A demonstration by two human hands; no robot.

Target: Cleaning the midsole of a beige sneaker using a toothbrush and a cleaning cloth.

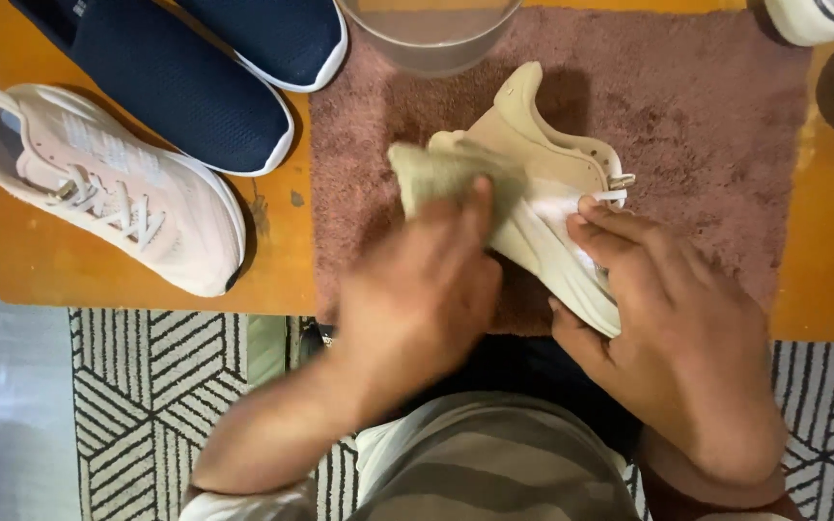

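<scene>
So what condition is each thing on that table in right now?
Beige sneaker: tipped on its side, held over the pink towel mat.
Folded greenish cloth: pressed against the sneaker.
Left hand: gripping the cloth.
Right hand: steadying the sneaker's sole.
Pale pink laced sneaker: lying untouched.
Navy slip-on shoes: side by side, untouched.
Clear bowl: upright; contents unclear.

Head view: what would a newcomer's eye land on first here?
At centre, the left hand presses a folded beige cloth against a beige and white sneaker, which the right hand steadies on a pink towel mat. At left on the orange wooden table lie a pale pink laced sneaker and dark navy mesh shoes; a clear basin sits at top.
</scene>
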